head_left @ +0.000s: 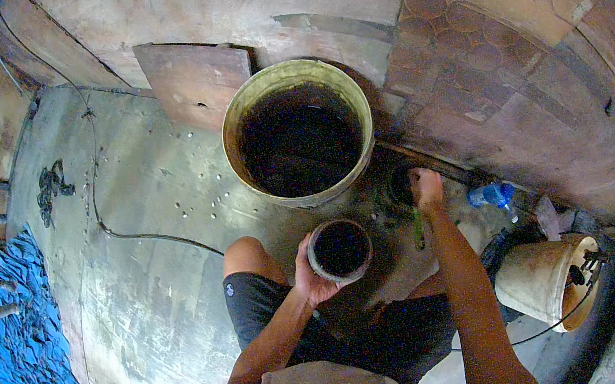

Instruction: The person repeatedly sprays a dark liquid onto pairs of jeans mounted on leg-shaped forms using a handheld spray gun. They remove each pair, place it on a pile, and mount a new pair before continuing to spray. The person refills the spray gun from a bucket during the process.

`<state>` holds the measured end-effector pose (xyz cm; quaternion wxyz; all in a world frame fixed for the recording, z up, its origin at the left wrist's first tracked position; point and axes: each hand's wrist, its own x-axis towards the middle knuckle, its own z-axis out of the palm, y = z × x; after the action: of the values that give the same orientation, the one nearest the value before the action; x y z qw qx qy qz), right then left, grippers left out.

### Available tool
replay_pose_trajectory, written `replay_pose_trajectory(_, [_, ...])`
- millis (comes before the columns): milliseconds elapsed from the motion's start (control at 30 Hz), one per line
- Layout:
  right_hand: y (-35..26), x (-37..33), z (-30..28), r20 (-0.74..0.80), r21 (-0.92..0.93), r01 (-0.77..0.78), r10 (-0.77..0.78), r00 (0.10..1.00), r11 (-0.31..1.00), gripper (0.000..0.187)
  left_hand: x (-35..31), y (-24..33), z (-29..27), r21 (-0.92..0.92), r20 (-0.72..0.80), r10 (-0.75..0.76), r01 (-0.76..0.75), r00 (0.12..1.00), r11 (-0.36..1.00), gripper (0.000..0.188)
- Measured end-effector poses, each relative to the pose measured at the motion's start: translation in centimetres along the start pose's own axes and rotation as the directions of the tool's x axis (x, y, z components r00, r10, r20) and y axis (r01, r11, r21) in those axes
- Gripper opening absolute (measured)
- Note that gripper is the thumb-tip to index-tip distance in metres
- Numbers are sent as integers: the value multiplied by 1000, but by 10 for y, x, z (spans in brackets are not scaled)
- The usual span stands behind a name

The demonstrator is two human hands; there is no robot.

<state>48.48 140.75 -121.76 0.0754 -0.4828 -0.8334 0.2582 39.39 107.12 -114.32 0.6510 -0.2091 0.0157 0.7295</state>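
Observation:
My left hand (313, 278) grips a round pot (344, 275) by its side and holds it over my lap; its rim is pale and its inside is very dark. A big cream bucket (235, 163) stands just beyond it, with dark contents low inside. To the right of the bucket, my right hand (427, 187) is lowered near the floor by the wall. Its fingers are curled at a dark, shadowed round shape (401, 187), and what they hold is hidden. A thin green item (418, 231) lies below that hand.
On the right lie a blue-labelled bottle (495, 196) and a tipped white bucket (531, 281) with a black cord. A brown board (182, 83) leans on the far wall. A hose (146, 236) crosses the floor at left, towards a crumpled blue sheet (23, 325).

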Motion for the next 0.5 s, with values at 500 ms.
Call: replay_pose_trajectory(500, [-106,-247,-148,-472,18,609,-530,705,793,19,56,-4,1,54,-71,4,0,997,999,70])
